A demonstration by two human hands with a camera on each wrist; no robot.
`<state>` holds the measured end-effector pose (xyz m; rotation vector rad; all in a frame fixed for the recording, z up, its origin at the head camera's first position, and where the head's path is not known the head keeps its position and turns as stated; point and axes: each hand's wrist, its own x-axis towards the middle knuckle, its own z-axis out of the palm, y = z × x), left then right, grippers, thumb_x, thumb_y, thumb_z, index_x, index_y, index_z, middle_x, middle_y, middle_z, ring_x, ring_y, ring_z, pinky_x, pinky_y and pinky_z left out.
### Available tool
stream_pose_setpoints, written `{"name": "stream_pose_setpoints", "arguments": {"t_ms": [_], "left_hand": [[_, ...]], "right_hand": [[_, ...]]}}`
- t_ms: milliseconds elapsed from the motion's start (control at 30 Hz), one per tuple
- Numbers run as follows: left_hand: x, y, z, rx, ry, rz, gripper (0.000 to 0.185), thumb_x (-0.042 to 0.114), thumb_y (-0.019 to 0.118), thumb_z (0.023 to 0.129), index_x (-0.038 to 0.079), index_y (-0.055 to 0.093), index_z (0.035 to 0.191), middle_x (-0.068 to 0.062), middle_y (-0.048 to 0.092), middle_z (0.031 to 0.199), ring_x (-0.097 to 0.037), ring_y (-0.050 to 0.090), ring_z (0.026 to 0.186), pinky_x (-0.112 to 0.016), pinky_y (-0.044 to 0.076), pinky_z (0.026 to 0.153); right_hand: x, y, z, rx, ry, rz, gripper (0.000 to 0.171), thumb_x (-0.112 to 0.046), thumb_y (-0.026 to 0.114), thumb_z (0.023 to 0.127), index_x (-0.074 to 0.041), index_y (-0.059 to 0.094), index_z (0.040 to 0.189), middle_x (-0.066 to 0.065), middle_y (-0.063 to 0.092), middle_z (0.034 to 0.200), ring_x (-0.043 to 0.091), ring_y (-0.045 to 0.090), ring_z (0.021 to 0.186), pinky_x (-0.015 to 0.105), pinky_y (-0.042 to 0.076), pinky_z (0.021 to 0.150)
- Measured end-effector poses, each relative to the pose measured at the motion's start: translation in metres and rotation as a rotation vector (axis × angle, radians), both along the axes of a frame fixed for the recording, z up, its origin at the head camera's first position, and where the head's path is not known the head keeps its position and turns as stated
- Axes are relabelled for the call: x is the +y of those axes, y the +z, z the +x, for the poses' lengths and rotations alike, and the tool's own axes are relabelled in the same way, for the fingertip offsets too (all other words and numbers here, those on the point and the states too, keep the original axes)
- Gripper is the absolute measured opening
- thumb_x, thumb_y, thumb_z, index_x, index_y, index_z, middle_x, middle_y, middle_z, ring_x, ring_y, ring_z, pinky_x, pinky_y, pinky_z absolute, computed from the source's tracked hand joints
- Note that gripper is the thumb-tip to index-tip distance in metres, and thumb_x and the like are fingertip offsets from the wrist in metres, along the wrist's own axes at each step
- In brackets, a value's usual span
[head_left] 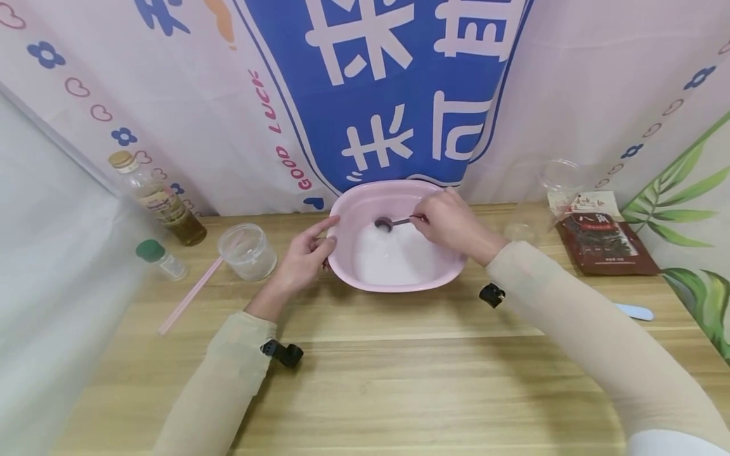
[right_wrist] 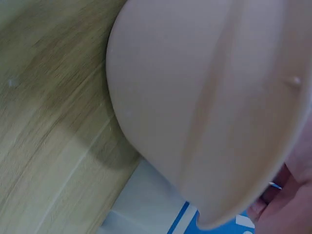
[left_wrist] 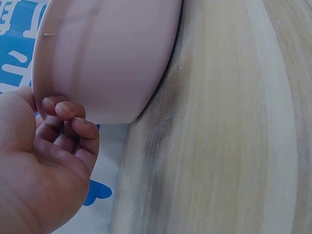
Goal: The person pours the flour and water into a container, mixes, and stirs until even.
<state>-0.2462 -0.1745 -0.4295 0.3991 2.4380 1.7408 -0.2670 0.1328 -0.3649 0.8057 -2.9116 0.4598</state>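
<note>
A pink plastic basin [head_left: 399, 288] stands on the table against the backdrop, with a white, powder-like mass [head_left: 393, 256] over its bottom. At the basin's left end, my left hand [head_left: 305, 256] grips the rim; in the left wrist view its fingers [left_wrist: 68, 109] curl under the outer edge. My right hand [head_left: 450, 221] reaches over the right side and pinches the handle of a small dark spoon [head_left: 384, 224]. The spoon's bowl is inside the basin, close over the white mass near its back. From the right wrist, the basin's wall [right_wrist: 161, 87] hides most of that hand.
Left of the basin are a clear plastic tub [head_left: 248, 253], a pink stick [head_left: 191, 296], a green-capped jar [head_left: 162, 258] and an oil bottle [head_left: 165, 206]. On the right lie a brown packet [head_left: 607, 244] and a light blue handle [head_left: 635, 311], beside a clear container [head_left: 521, 233].
</note>
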Motion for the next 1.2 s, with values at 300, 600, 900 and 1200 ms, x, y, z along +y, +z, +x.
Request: {"name": "stream_pose_setpoints", "arguments": {"t_ms": [300, 600, 900, 1200], "left_hand": [[0.001, 0.002, 0.001, -0.01, 0.002, 0.007, 0.051, 0.013, 0.053, 0.111, 0.005, 0.048, 0.161, 0.0, 0.063, 0.072, -0.023, 0.059, 0.063, -0.028, 0.05, 0.059], [0.001, 0.002, 0.0, -0.01, 0.007, -0.006, 0.051, 0.013, 0.053, 0.111, 0.006, 0.048, 0.162, -0.001, 0.065, 0.075, -0.022, 0.059, 0.065, -0.029, 0.052, 0.06], [0.002, 0.001, 0.002, -0.012, 0.005, -0.004, 0.052, 0.013, 0.054, 0.111, 0.006, 0.048, 0.162, -0.001, 0.064, 0.073, -0.023, 0.059, 0.065, -0.029, 0.052, 0.06], [0.001, 0.0, 0.0, -0.013, 0.008, -0.005, 0.052, 0.013, 0.054, 0.111, 0.006, 0.047, 0.162, -0.001, 0.065, 0.074, -0.024, 0.06, 0.065, -0.029, 0.052, 0.06]], "right_hand": [[-0.004, 0.003, 0.011, -0.095, 0.225, -0.057, 0.011, -0.008, 0.074, 0.101, -0.003, 0.083, 0.099, 0.008, 0.076, 0.088, 0.024, 0.065, 0.084, 0.043, 0.05, 0.091], [0.022, 0.008, 0.021, -0.096, 0.369, -0.07, 0.01, -0.006, 0.076, 0.099, -0.004, 0.082, 0.09, 0.0, 0.066, 0.075, 0.015, 0.054, 0.076, 0.034, 0.044, 0.08], [0.029, 0.0, 0.011, -0.065, 0.075, -0.072, 0.012, -0.007, 0.074, 0.101, 0.001, 0.083, 0.1, 0.013, 0.08, 0.092, 0.025, 0.068, 0.08, 0.041, 0.059, 0.079], [0.041, 0.005, 0.01, 0.04, -0.046, 0.06, 0.018, -0.007, 0.067, 0.101, -0.001, 0.08, 0.091, 0.013, 0.075, 0.085, 0.033, 0.064, 0.083, 0.049, 0.05, 0.084]]}}
